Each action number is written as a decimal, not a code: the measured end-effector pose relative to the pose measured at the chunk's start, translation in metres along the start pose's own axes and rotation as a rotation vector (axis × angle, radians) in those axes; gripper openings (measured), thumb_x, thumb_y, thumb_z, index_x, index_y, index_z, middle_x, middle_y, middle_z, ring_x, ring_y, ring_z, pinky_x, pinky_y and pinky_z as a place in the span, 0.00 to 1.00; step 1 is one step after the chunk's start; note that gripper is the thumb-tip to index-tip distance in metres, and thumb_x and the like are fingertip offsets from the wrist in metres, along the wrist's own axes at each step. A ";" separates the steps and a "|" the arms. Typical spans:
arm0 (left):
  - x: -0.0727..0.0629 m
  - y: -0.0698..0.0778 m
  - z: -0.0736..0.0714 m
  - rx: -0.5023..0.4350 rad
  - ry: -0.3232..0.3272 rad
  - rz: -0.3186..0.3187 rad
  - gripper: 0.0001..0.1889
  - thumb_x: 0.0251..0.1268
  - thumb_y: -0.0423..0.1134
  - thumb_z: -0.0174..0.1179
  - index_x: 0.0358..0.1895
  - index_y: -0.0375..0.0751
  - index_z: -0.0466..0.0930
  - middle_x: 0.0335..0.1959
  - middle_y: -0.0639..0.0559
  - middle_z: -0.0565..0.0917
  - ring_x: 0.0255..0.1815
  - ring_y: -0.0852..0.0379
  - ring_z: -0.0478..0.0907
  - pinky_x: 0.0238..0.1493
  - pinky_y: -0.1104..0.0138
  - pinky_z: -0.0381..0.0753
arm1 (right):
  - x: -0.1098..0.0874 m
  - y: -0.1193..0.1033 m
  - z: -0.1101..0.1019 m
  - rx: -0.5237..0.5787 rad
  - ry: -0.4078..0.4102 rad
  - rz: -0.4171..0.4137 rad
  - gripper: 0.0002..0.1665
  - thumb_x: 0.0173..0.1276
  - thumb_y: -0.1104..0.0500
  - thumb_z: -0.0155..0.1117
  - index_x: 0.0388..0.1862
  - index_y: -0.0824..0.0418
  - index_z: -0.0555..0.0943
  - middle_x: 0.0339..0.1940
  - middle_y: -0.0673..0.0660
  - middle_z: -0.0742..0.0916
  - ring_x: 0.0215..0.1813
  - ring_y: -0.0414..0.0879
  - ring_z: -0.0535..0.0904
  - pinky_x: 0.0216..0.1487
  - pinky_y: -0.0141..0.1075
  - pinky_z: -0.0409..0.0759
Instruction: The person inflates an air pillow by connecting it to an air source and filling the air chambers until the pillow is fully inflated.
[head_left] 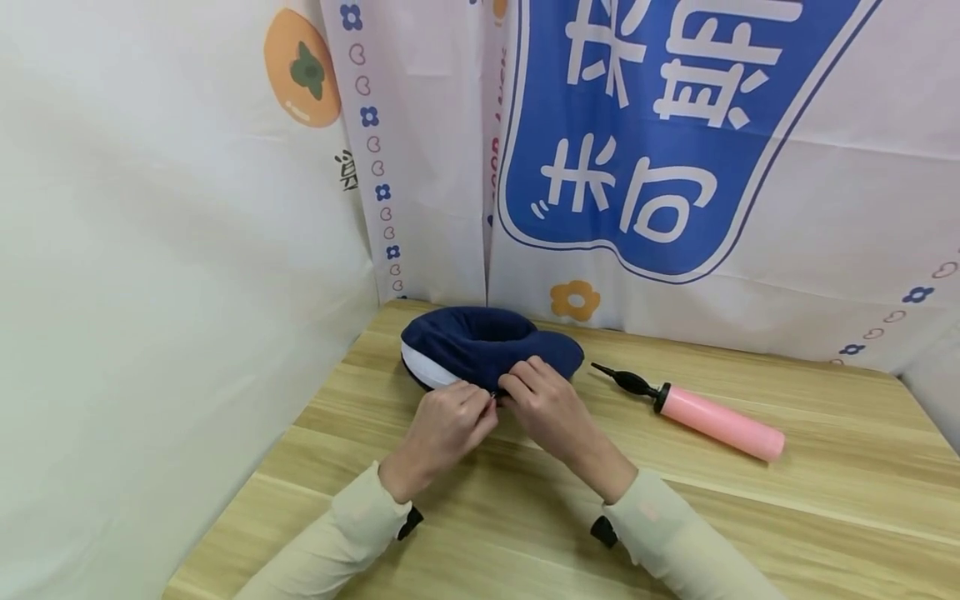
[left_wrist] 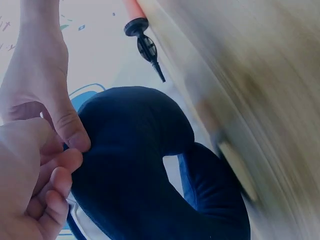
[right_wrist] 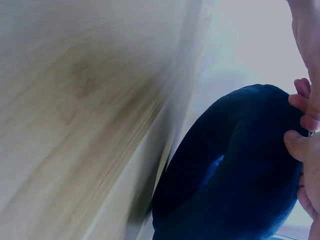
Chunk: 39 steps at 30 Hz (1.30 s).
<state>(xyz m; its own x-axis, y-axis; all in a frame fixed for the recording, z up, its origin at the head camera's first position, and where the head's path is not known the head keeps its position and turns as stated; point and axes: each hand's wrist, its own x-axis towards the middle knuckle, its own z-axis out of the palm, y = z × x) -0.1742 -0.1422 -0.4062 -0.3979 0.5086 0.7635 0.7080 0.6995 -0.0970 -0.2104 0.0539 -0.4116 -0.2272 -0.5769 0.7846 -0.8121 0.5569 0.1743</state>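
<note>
A navy U-shaped neck pillow (head_left: 480, 346) rests at the far left of the table, its curved back toward me. Along its left side the zipped edge gapes, showing a white inner surface (head_left: 427, 368); zipper teeth (left_wrist: 95, 220) line this gap in the left wrist view. My left hand (head_left: 450, 421) pinches at the near edge, where a small shiny zipper pull (right_wrist: 311, 133) shows between the two hands in the right wrist view. Right beside it, my right hand (head_left: 543, 408) grips the pillow's edge with curled fingers. The fingertips hide most of the zipper there.
A pink hand pump (head_left: 723, 422) with a black nozzle lies on the wood-grain table (head_left: 825, 500) to the right of the pillow. Printed cloth (head_left: 435, 167) hangs behind the table, and a white cloth wall (head_left: 150, 292) borders its left side.
</note>
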 end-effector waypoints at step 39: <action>-0.005 0.007 -0.017 -0.325 -0.119 -0.191 0.15 0.59 0.23 0.66 0.25 0.45 0.73 0.18 0.59 0.69 0.21 0.71 0.63 0.25 0.80 0.63 | -0.005 -0.017 -0.018 0.007 -0.053 0.009 0.12 0.62 0.61 0.81 0.34 0.61 0.83 0.33 0.53 0.82 0.37 0.46 0.76 0.43 0.35 0.79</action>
<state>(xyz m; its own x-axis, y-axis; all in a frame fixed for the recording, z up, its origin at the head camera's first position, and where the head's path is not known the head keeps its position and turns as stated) -0.1574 -0.1488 -0.4002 -0.5916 0.4526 0.6672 0.7549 0.6016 0.2612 -0.1861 0.0583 -0.4076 -0.2623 -0.6026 0.7537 -0.8136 0.5581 0.1630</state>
